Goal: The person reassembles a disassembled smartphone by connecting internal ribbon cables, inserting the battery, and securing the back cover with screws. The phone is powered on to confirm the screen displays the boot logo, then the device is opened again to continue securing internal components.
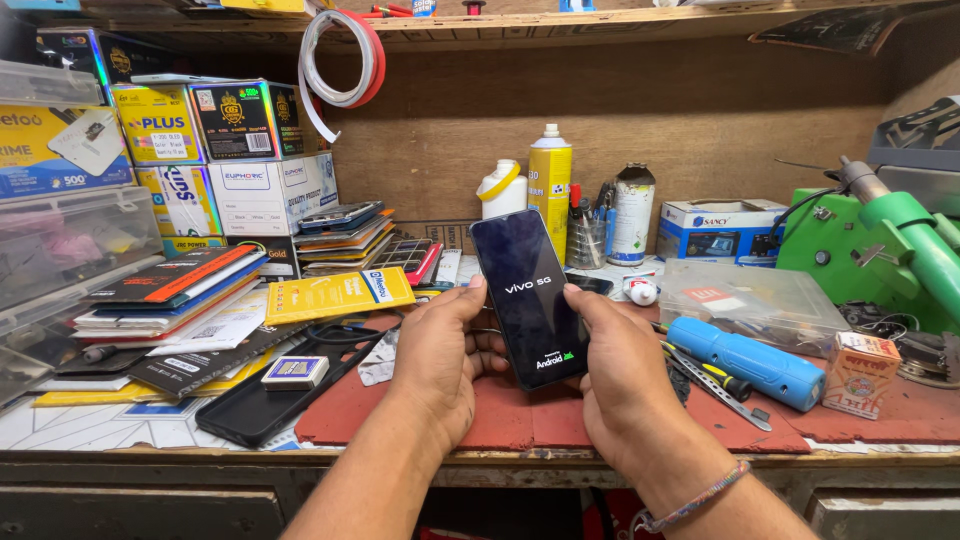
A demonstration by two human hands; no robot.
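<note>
Both hands hold a black smartphone above the front edge of the counter

Left hand (pixel 437 350) grips the left side of the smartphone (pixel 528 298), thumb on its edge; right hand (pixel 620 370) clasps the right side, a braided bracelet (pixel 695 503) on that wrist. The phone is tilted, its lit dark screen facing up, over a red mat (pixel 520 415). A blue cylindrical tool (pixel 745 362) and a screwdriver (pixel 715 385) lie just right of the right hand; a black phone case (pixel 265 400) lies left, toward the front-left corner. Stacked boxes (pixel 225 160) fill the back-left corner
</note>
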